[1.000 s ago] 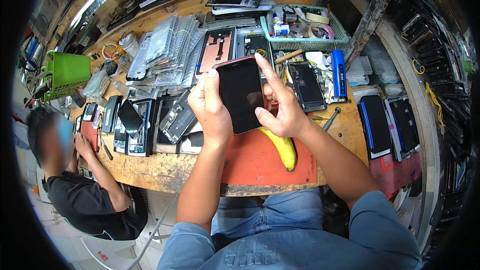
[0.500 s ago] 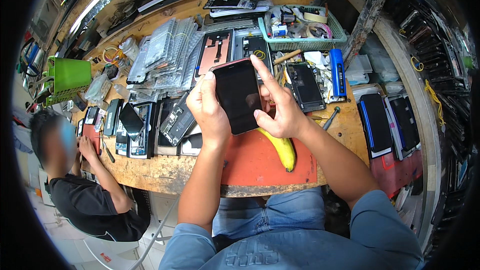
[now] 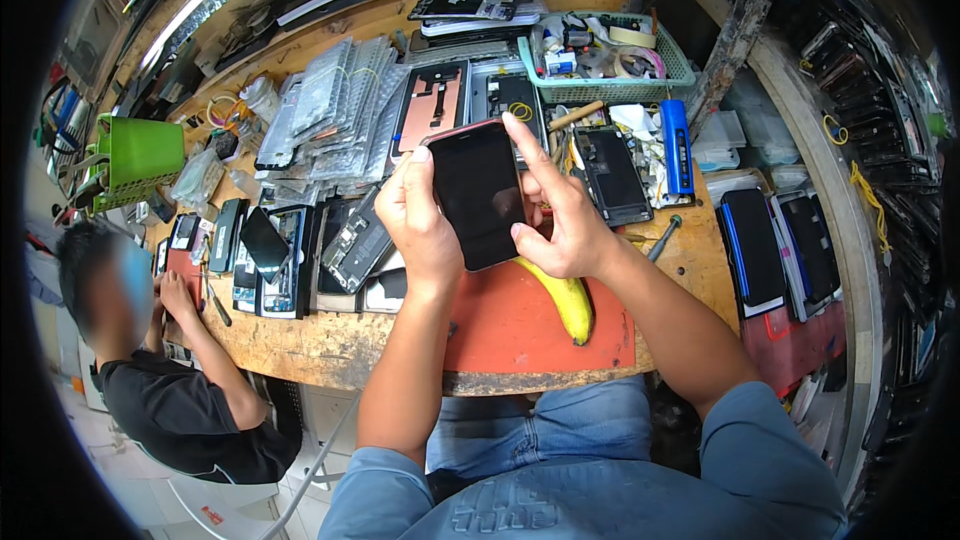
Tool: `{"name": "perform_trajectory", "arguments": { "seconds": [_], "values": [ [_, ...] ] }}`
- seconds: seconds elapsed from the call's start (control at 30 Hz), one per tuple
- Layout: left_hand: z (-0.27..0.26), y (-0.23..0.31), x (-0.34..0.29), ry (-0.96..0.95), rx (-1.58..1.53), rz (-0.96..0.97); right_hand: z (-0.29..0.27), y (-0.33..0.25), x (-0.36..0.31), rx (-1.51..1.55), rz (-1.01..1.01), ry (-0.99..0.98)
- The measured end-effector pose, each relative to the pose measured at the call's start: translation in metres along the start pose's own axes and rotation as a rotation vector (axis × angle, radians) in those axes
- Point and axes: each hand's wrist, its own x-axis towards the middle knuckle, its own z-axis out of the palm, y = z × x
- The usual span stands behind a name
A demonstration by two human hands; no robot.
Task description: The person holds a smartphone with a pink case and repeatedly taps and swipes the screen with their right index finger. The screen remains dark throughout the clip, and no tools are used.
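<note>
Between both hands I hold a smartphone [image 3: 478, 195] with a dark screen and a reddish edge, tilted above the bench. My left hand [image 3: 412, 215] grips its left side, thumb along the edge near the top corner. On the other side, my right hand [image 3: 562, 210] has its index finger stretched up at the top right corner and its thumb at the lower right edge; the other fingers go behind the phone. Beneath the phone, a yellow banana [image 3: 567, 308] lies on a red mat [image 3: 510, 335], its upper end hidden by the phone and my right hand.
Opened phones [image 3: 357, 240] and bubble-wrap packs [image 3: 345, 100] crowd the wooden bench left and behind. A green basket [image 3: 610, 90] of small parts stands at the back, with a blue electric screwdriver [image 3: 677, 150] to its right. A co-worker [image 3: 180, 390] sits at the left.
Almost nothing differs. Both hands keep the same grip on the smartphone, and the whole view has shifted very slightly.
</note>
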Motion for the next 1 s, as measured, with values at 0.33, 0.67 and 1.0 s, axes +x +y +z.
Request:
{"name": "perform_trajectory", "arguments": {
  "seconds": [0.33,0.67,1.0],
  "values": [
    [-0.006,-0.002,0.001,-0.015,0.033,-0.014,-0.003,-0.002,0.003,0.010,0.000,-0.030],
    [-0.005,0.003,0.006,-0.020,0.024,0.034,-0.008,-0.008,0.008,0.047,0.081,-0.159],
    [-0.006,0.006,0.001,-0.018,0.065,-0.010,-0.002,-0.007,0.003,0.041,0.063,-0.143]
  ]
}}
